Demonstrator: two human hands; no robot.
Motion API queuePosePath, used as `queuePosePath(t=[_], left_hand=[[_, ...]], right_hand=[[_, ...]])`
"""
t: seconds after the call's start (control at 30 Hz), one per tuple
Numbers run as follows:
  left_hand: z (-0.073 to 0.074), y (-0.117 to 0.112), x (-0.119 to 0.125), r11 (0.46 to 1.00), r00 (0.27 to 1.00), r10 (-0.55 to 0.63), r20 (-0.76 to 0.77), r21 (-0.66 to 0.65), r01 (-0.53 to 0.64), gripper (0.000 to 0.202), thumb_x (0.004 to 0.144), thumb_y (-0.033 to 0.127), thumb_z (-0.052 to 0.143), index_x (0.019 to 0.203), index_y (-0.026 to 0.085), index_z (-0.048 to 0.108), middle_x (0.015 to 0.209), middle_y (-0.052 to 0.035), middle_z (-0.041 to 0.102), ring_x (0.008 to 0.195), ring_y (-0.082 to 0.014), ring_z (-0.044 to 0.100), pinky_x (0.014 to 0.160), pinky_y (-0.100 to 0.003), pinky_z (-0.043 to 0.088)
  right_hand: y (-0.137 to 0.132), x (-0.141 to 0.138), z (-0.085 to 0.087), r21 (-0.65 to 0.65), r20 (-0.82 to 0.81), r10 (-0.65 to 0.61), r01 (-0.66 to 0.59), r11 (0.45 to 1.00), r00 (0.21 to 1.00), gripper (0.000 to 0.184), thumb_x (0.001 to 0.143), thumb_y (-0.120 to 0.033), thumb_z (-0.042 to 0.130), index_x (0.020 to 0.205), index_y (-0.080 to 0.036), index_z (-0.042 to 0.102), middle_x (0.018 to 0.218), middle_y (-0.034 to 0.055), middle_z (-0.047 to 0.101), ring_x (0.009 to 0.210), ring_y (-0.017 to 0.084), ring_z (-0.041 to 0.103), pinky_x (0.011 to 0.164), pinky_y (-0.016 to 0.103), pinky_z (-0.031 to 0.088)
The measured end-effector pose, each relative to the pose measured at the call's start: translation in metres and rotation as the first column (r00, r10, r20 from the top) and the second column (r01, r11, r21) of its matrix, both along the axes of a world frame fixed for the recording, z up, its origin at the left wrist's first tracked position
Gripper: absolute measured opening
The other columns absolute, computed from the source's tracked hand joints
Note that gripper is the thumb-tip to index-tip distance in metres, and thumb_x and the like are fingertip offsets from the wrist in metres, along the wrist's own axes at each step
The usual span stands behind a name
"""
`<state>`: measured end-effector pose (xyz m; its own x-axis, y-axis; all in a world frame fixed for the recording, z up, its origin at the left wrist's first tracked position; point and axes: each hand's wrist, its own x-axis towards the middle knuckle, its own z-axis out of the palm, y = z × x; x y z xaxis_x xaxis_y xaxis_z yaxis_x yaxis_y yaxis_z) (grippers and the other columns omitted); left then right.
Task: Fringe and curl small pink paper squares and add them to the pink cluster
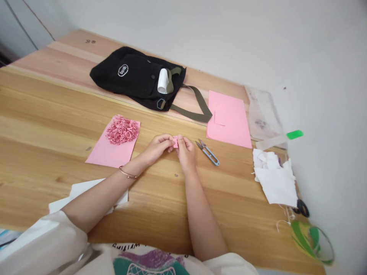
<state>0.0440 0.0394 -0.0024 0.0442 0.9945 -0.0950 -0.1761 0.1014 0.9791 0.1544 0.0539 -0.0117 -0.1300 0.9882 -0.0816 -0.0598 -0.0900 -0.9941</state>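
Note:
A small piece of pink paper (pixel 176 142) is pinched between my two hands above the middle of the table. My left hand (pixel 159 148) closes on its left side, thumb and fingers together. On its right side, my right hand (pixel 185 151) grips it with thumb and fingertips. The fingers cover most of the piece. Just right of my right hand lie blue thread snips (pixel 208 151), blades pointing up and left. To the left, a heap of curled pink paper bits (pixel 122 130) rests on a pink sheet (pixel 110 153).
A black bag (pixel 134 76) with a white roll (pixel 163 81) on it lies at the back. Stacked pink sheets (pixel 229 130) sit right of its strap. White papers (pixel 275 175), black scissors (pixel 302 208) and a green tape roll (pixel 312 242) are along the right edge. White sheets (pixel 86 188) lie under my left forearm.

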Motion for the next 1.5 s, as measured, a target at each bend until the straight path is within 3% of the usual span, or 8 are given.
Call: queuePosePath(t=[0.1, 0.27, 0.47, 0.6, 0.8, 1.5], left_hand=[[0.0004, 0.0001, 0.0003, 1.000, 1.000, 0.005, 0.007, 0.001, -0.005, 0.012, 0.065, 0.022, 0.054, 0.055, 0.016, 0.054, 0.051, 0.0032, 0.047, 0.052, -0.0084, 0.040, 0.054, -0.023, 0.031], [0.0007, 0.0000, 0.0002, 1.000, 1.000, -0.001, -0.012, -0.009, 0.001, 0.013, 0.066, 0.023, 0.055, 0.055, 0.016, 0.055, 0.050, 0.0033, 0.047, 0.052, -0.0089, 0.040, 0.054, -0.023, 0.031], [-0.0008, 0.0000, -0.0006, 1.000, 1.000, 0.002, 0.009, 0.002, -0.002, 0.013, 0.066, 0.022, 0.054, 0.054, 0.015, 0.054, 0.050, 0.0036, 0.047, 0.051, -0.0078, 0.040, 0.054, -0.023, 0.030], [-0.0015, 0.0000, -0.0006, 1.000, 1.000, 0.002, -0.008, -0.003, -0.002, 0.015, 0.067, 0.023, 0.055, 0.054, 0.016, 0.054, 0.050, 0.0032, 0.047, 0.052, -0.0086, 0.040, 0.054, -0.023, 0.031], [0.0001, -0.0003, -0.0004, 1.000, 1.000, -0.004, -0.001, 0.002, 0.004, 0.013, 0.066, 0.023, 0.055, 0.055, 0.016, 0.054, 0.051, 0.0034, 0.047, 0.052, -0.0083, 0.040, 0.055, -0.023, 0.031], [-0.0008, -0.0001, -0.0002, 1.000, 1.000, -0.008, 0.016, 0.009, 0.008, 0.014, 0.066, 0.021, 0.055, 0.054, 0.015, 0.054, 0.051, 0.0035, 0.047, 0.052, -0.0080, 0.040, 0.055, -0.023, 0.030]], right_hand=[[0.0003, -0.0002, -0.0010, 0.020, 0.004, 0.009, -0.009, 1.000, 1.000, 0.036, 0.075, -0.050, 0.051, 0.056, -0.019, 0.047, 0.052, -0.0033, 0.043, 0.050, 0.008, 0.039, 0.045, 0.021, 0.029], [0.0010, -0.0009, -0.0026, -0.013, 0.005, -0.014, 0.014, 1.000, 1.000, 0.038, 0.077, -0.054, 0.045, 0.066, -0.019, 0.054, 0.049, -0.0042, 0.040, 0.050, 0.010, 0.041, 0.046, 0.022, 0.030], [0.0006, -0.0005, -0.0015, 0.013, 0.006, -0.002, 0.002, 1.000, 1.000, 0.035, 0.075, -0.050, 0.051, 0.058, -0.019, 0.050, 0.054, -0.0027, 0.047, 0.052, 0.009, 0.042, 0.049, 0.022, 0.032], [0.0008, -0.0005, -0.0023, 0.008, 0.012, -0.015, 0.015, 1.000, 1.000, 0.035, 0.078, -0.050, 0.047, 0.064, -0.018, 0.054, 0.055, -0.0026, 0.046, 0.052, 0.009, 0.041, 0.048, 0.022, 0.031], [0.0006, -0.0014, -0.0011, 0.018, 0.008, -0.005, 0.005, 1.000, 1.000, 0.035, 0.075, -0.049, 0.052, 0.056, -0.019, 0.046, 0.054, -0.0028, 0.047, 0.052, 0.009, 0.042, 0.048, 0.021, 0.032], [0.0008, -0.0012, -0.0031, 0.021, -0.040, -0.014, 0.014, 1.000, 0.999, 0.034, 0.077, -0.045, 0.051, 0.056, -0.019, 0.048, 0.054, -0.0031, 0.047, 0.053, 0.009, 0.044, 0.051, 0.023, 0.033]])
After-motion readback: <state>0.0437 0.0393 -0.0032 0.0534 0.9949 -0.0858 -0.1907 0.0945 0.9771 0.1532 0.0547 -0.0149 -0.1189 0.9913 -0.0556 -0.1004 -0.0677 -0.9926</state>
